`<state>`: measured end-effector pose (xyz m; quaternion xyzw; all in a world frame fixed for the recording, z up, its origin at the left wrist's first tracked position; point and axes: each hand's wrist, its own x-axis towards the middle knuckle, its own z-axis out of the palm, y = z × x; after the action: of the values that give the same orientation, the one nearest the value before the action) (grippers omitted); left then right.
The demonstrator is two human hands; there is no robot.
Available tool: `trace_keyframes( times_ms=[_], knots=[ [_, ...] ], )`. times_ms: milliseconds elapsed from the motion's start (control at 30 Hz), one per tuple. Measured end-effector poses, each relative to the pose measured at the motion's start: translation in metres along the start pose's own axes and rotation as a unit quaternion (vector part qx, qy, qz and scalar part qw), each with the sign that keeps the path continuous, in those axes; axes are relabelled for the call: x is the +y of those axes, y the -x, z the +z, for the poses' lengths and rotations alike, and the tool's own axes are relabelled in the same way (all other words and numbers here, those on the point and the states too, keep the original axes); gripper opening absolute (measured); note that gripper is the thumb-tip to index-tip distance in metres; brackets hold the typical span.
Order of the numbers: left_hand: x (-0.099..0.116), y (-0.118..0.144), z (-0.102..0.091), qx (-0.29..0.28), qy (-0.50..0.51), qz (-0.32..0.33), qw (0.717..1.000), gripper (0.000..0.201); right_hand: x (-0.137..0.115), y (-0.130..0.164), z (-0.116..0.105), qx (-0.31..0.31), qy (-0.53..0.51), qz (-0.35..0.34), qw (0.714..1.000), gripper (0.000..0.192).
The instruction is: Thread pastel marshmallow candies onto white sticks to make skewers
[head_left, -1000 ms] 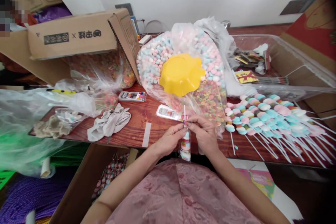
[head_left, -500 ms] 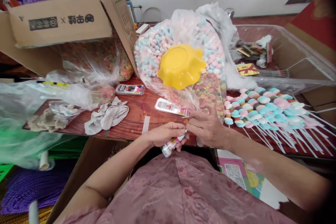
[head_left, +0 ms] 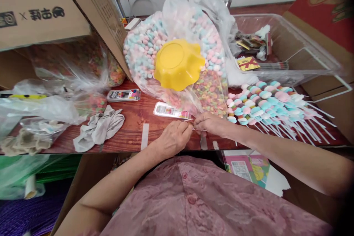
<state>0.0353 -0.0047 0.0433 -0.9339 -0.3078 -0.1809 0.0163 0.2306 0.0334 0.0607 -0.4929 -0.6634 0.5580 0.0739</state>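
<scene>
My left hand (head_left: 175, 138) is closed with its back up, just beyond the table's front edge. Its fingers hide the clear-wrapped candy skewer that showed in it a moment earlier. Touching or nearly touching its fingertips, my right hand (head_left: 208, 123) is closed in a pinch. A small whitish tip shows between the two hands; what the right fingers grip is too small to make out. Right behind the hands lies a stack of printed clear wrappers (head_left: 171, 111). Marshmallow skewers (head_left: 271, 103) on white sticks are piled to the right.
Behind stands a big clear bag of marshmallows (head_left: 145, 40) with a yellow wavy bowl (head_left: 178, 64) upside down on it. A clear plastic bin (head_left: 309, 59) is at the right, a cardboard box (head_left: 80, 11) at the left. A grey cloth (head_left: 99, 129) and more wrappers (head_left: 124, 95) lie left.
The left hand has turned over, back up, covering the wrapped candies. My right hand has lowered and closed its fingers near the left fingertips. The whole view has shifted right.
</scene>
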Motion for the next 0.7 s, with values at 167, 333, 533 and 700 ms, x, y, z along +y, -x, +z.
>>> trace_keyframes(
  times_ms=[167, 333, 533, 700],
  knots=[
    [-0.002, -0.015, 0.000, -0.016, 0.039, -0.010, 0.999, 0.027, 0.003, -0.005, -0.005, 0.020, -0.018, -0.008, 1.000, 0.021],
    [-0.012, -0.013, -0.004, -0.033, 0.174, -0.121, 0.977, 0.025, -0.004, 0.008, -0.022, 0.124, 0.076, -0.101, 0.984, 0.026],
    [-0.023, 0.016, -0.012, 0.099, 0.483, -0.397, 0.774, 0.017, 0.027, 0.053, -0.007, 0.347, 0.069, -0.177, 0.919, 0.015],
    [-0.016, 0.024, -0.007, 0.119, 0.657, -0.526, 0.526, 0.023, 0.059, 0.049, 0.035, 0.367, 0.154, -0.184, 0.899, 0.016]
  ],
)
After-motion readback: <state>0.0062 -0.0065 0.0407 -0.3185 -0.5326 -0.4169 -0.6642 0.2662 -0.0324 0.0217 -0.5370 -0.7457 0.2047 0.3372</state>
